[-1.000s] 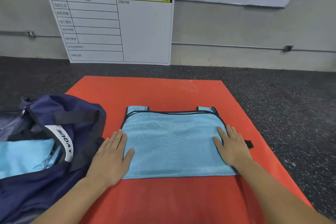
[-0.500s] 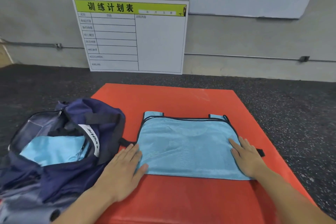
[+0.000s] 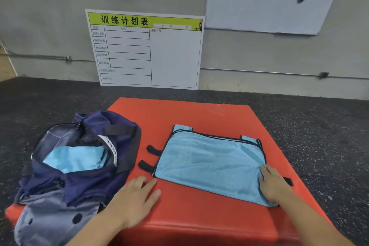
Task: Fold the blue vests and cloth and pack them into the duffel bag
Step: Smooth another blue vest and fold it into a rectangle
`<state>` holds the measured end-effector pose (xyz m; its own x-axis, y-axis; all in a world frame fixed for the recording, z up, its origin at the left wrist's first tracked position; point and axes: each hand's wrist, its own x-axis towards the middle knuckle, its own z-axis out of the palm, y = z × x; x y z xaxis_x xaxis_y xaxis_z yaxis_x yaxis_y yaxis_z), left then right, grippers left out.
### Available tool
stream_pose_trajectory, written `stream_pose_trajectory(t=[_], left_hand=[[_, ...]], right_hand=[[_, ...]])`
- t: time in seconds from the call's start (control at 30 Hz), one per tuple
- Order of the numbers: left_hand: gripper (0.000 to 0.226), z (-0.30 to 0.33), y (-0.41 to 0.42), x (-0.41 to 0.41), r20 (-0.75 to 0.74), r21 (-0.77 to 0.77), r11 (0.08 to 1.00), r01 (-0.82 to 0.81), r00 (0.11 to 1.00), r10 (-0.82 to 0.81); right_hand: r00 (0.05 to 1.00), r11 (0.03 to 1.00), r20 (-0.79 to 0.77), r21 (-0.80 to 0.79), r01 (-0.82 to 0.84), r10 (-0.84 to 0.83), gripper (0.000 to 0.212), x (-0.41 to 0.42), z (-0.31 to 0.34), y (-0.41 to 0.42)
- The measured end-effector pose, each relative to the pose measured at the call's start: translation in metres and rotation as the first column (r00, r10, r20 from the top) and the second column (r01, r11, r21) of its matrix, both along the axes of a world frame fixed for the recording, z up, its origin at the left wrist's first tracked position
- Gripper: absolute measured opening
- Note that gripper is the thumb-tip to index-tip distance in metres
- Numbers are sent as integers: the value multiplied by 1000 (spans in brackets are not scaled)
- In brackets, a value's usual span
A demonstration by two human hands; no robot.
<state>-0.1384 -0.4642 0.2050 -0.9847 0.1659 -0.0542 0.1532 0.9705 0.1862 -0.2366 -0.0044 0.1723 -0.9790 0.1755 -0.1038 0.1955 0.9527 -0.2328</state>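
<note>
On the left, a dark blue duffel bag [image 3: 79, 166] sits partly on the red mat [image 3: 199, 221] and partly on the dark floor [image 3: 329, 146]. Its top is open, and a folded light blue cloth [image 3: 77, 159] lies inside. Next to the bag, the left hand [image 3: 132, 200] rests flat on the mat. Its fingers [image 3: 148, 183] are straight and close together, and they hold nothing. The fingertips are just beside the near left corner of a blue vest [image 3: 209, 164]. The vest lies folded flat in the middle of the mat, with two black straps [image 3: 148, 157] sticking out on its left side. The right hand [image 3: 274, 184] presses down on the vest's right edge. I cannot tell if its fingers pinch the cloth.
</note>
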Motion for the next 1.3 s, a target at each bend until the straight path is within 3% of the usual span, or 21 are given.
stream_pose_trajectory(t=[0.23, 0.33, 0.4, 0.47, 0.7, 0.77, 0.87, 0.93, 1.0, 1.17, 1.3], left_hand=[[131, 2, 7, -9, 102, 31, 999, -13, 995, 9], [84, 3, 12, -20, 120, 43, 999, -26, 992, 21], [66, 2, 16, -30, 118, 34, 998, -43, 992, 39], [64, 0, 18, -39, 120, 28, 997, -68, 991, 64], [65, -16, 7, -78, 61, 69, 989, -129, 990, 124], [64, -20, 4, -91, 51, 108, 984, -143, 989, 138], [65, -24, 2, -111, 58, 152, 977, -151, 988, 144], [65, -26, 3, -125, 29, 136, 982, -133, 991, 130], [64, -25, 3, -141, -1, 112, 986, -122, 992, 123], [61, -30, 5, -172, -48, 57, 991, -125, 991, 128], [60, -34, 7, -191, -65, 46, 989, -140, 988, 142]], right_hand=[[990, 986, 128, 148, -82, 63, 59, 48, 15, -10], [989, 990, 127, 108, -93, 79, 56, 71, 20, -13], [992, 991, 93, 89, -97, 89, 35, 83, 25, -13], [992, 985, 73, 128, -114, 105, 26, 90, 32, -13], [999, 993, 2, 112, 33, -33, 59, 80, 58, -19], [1000, 998, -16, 64, -1, 2, 58, 66, 53, -21], [981, 982, -82, -46, -182, 177, 52, 37, 44, -31], [963, 960, -97, -99, -262, 253, 40, 20, 38, -44], [953, 948, -68, -98, -302, 296, 42, 6, 34, -62], [940, 937, -57, -86, -339, 335, 56, -34, 21, -108], [967, 966, -44, -64, -252, 250, 58, -66, 16, -129]])
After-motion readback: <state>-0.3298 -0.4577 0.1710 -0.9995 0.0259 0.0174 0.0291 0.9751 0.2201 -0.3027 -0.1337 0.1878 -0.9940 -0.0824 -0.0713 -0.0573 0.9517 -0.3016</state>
